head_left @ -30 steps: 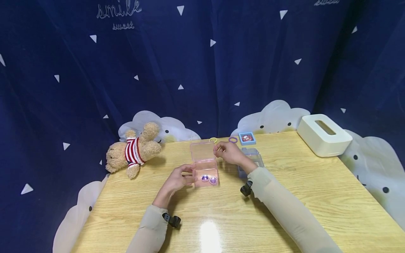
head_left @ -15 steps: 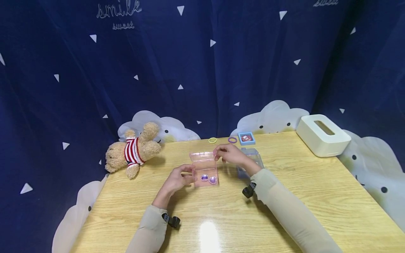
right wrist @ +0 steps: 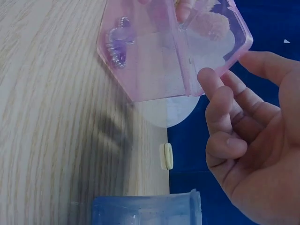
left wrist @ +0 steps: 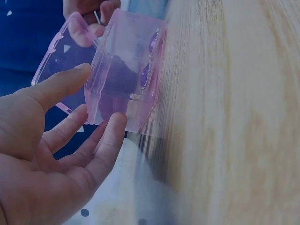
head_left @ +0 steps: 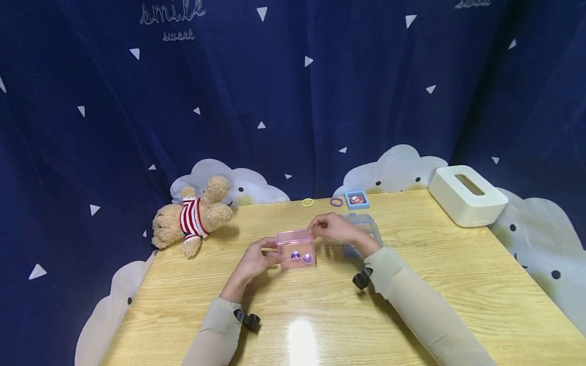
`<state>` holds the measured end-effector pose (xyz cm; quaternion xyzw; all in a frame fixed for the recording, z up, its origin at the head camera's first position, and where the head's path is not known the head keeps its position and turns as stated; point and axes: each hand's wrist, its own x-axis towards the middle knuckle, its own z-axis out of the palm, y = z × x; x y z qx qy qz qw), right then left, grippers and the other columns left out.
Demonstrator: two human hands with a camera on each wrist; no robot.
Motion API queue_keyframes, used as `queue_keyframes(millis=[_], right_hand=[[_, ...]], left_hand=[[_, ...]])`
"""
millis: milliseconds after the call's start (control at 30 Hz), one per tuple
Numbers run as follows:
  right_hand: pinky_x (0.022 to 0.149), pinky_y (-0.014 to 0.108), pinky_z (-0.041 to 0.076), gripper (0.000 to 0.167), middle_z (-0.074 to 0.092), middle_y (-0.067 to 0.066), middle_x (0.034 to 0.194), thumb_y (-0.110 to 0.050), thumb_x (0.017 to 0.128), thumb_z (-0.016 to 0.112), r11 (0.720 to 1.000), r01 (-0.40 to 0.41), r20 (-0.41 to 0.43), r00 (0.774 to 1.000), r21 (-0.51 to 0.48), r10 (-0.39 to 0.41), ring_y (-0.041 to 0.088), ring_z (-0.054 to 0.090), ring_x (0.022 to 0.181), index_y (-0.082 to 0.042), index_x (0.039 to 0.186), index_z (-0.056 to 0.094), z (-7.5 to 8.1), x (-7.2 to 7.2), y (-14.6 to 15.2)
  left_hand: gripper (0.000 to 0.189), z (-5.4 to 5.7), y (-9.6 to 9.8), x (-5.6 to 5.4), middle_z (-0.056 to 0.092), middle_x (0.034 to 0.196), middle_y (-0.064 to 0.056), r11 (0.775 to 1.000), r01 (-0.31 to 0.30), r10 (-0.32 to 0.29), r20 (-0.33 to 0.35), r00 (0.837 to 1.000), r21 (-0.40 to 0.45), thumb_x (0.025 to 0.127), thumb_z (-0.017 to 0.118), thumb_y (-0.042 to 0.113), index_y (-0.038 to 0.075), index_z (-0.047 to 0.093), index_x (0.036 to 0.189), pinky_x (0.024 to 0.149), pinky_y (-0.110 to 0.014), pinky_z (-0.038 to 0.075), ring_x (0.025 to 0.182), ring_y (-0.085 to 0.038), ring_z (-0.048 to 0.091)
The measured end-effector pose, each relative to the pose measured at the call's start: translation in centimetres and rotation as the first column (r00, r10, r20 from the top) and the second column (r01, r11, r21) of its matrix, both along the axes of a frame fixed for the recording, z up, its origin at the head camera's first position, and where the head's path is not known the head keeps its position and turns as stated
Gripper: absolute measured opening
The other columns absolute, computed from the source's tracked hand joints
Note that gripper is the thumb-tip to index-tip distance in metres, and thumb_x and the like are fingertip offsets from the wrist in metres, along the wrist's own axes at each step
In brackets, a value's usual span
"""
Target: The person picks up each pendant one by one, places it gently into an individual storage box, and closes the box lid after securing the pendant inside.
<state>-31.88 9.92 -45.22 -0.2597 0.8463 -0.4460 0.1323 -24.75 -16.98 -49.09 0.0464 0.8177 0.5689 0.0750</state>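
A pink see-through plastic box (head_left: 286, 264) sits mid-table, its hinged lid (head_left: 293, 237) tilted part-way over it. Inside lies a purple bow-shaped ornament (left wrist: 151, 63) with a silvery beaded edge. My left hand (head_left: 257, 258) holds the box's left side, thumb on the upper rim and fingers against the outer wall. At the lid's right corner, my right hand (head_left: 334, 227) pinches the edge between thumb and index finger; its other fingers curl loosely, as the right wrist view shows. A clear bluish box (head_left: 368, 231) stands beside the right hand, partly hidden by it.
Behind the hands lie a yellow ring (head_left: 308, 206), a purple ring (head_left: 336, 206) and a small light-blue square case (head_left: 357, 201). A white tissue box (head_left: 471, 203) stands at the back right. At the left edge lies a teddy bear (head_left: 192, 218) in a striped top.
The pink lid has swung from standing up at the back forward and down toward the box, with my right hand lowering along with it. The left hand stays in place.
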Motion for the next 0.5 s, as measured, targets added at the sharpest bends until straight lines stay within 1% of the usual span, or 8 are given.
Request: queue_keyframes(millis=[167, 233, 300, 400, 500], right_hand=[[0.06, 0.026, 0.053, 0.014, 0.071, 0.01, 0.085, -0.014, 0.09, 0.066, 1.0, -0.004, 0.01, 1.0, 0.0, 0.004, 0.017, 0.06, 0.068, -0.01, 0.102, 0.073, 0.04, 0.24, -0.03], [0.06, 0.027, 0.053, 0.014, 0.069, 0.008, 0.083, -0.013, 0.09, 0.066, 1.0, -0.005, 0.012, 1.0, 0.006, 0.005, 0.015, 0.059, 0.066, -0.01, 0.102, 0.073, 0.12, 0.35, -0.02], [0.058, 0.026, 0.052, 0.015, 0.068, 0.008, 0.08, -0.012, 0.089, 0.067, 1.0, -0.015, 0.008, 1.0, 0.009, 0.015, 0.013, 0.058, 0.063, -0.009, 0.102, 0.072, 0.15, 0.4, 0.03], [0.055, 0.023, 0.049, 0.016, 0.067, 0.006, 0.079, -0.011, 0.089, 0.068, 0.999, -0.03, 0.004, 1.0, 0.023, 0.03, 0.013, 0.058, 0.06, -0.008, 0.104, 0.071, 0.08, 0.49, 0.09], [0.053, 0.022, 0.047, 0.018, 0.068, 0.005, 0.079, -0.01, 0.088, 0.069, 0.999, -0.04, -0.002, 0.999, 0.037, 0.04, 0.014, 0.059, 0.06, -0.008, 0.106, 0.071, -0.06, 0.54, 0.07]], left_hand=[[0.049, 0.05, -0.03, 0.1, 0.064, 0.124, -0.02, 1.0, -0.007, 0.007, 0.004, 1.0, 0.001, 0.083, 0.077, 0.002, 0.003, 0.062, 0.129, 0.081, -0.034, 0.062, 0.101, -0.027, 0.068], [0.049, 0.03, -0.08, 0.12, 0.064, 0.124, -0.021, 1.0, -0.004, 0.004, -0.009, 1.0, -0.005, 0.083, 0.078, 0.002, 0.001, 0.061, 0.129, 0.081, -0.034, 0.063, 0.102, -0.028, 0.069], [0.05, 0.0, -0.12, 0.1, 0.063, 0.125, -0.023, 1.0, -0.002, 0.002, -0.007, 1.0, 0.006, 0.083, 0.077, 0.002, 0.0, 0.059, 0.129, 0.081, -0.034, 0.062, 0.103, -0.03, 0.069], [0.055, -0.02, -0.17, 0.04, 0.06, 0.126, -0.027, 0.999, 0.011, -0.011, -0.001, 1.0, 0.048, 0.084, 0.076, -0.001, -0.002, 0.052, 0.134, 0.082, -0.034, 0.063, 0.106, -0.036, 0.068], [0.065, 0.02, -0.27, -0.02, 0.058, 0.129, -0.029, 0.996, 0.025, -0.026, 0.016, 1.0, 0.09, 0.083, 0.074, -0.006, 0.001, 0.046, 0.141, 0.083, -0.035, 0.062, 0.109, -0.041, 0.066]])
